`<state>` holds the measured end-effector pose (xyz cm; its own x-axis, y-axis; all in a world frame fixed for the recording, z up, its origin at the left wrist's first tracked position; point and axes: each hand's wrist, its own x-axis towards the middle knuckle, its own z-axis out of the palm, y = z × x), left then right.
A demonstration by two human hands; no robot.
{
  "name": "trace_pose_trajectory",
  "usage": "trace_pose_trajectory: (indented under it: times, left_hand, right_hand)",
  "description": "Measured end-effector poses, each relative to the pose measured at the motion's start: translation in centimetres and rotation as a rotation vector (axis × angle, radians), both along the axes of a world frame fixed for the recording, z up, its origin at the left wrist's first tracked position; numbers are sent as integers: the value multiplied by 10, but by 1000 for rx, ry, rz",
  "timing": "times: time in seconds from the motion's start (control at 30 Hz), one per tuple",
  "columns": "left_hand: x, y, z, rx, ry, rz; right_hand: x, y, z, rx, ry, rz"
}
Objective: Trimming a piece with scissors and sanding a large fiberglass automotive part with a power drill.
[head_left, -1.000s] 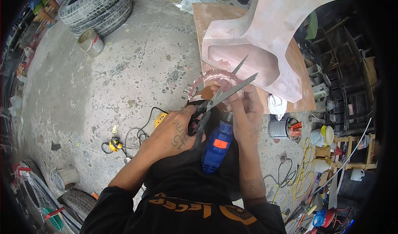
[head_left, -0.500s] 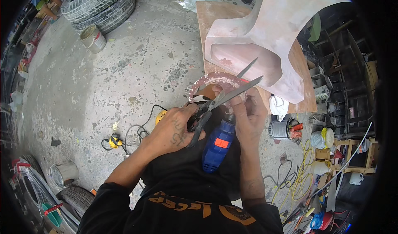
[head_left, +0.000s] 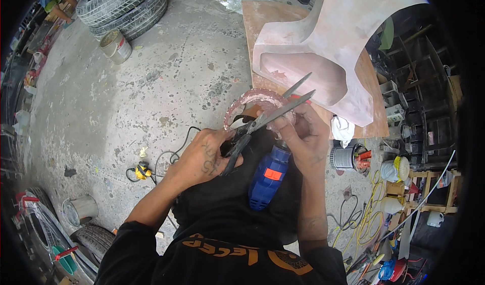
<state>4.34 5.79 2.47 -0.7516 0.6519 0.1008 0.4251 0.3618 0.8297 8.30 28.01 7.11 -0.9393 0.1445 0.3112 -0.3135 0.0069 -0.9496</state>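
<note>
The left hand [head_left: 202,156] gripped the handles of scissors [head_left: 262,121], blades parted and pointing up right. The right hand [head_left: 303,138] pinched a pink disc [head_left: 255,100] against the blades, above the person's lap. A blue drill [head_left: 268,176] lay on the lap, below both hands. A pink panel [head_left: 323,37] rested on a board [head_left: 262,15] beyond, over the concrete floor [head_left: 151,83].

Your single head camera looks steeply down from above the blue power tool [head_left: 269,176] on your lap, close to it, with concrete floor [head_left: 151,83] curving away beyond it.
</note>
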Motion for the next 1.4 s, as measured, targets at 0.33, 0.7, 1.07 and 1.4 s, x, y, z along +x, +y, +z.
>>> trace_pose_trajectory:
  times: [0.33,0.7,1.07,1.4]
  left_hand:
    - [4,-20,-11,160,-318,102]
    - [12,-44,-21,261,-485,292]
    - [-27,-106,-129,855,-819,732]
    - [-24,9,1,906,-602,430]
  right_hand:
    - [-33,-7,9,81,-223,313]
    - [-76,-27,27,464,-374,601]
    - [-63,-17,-8,-258,-414,314]
    - [-35,-34,-13,512,98,41]
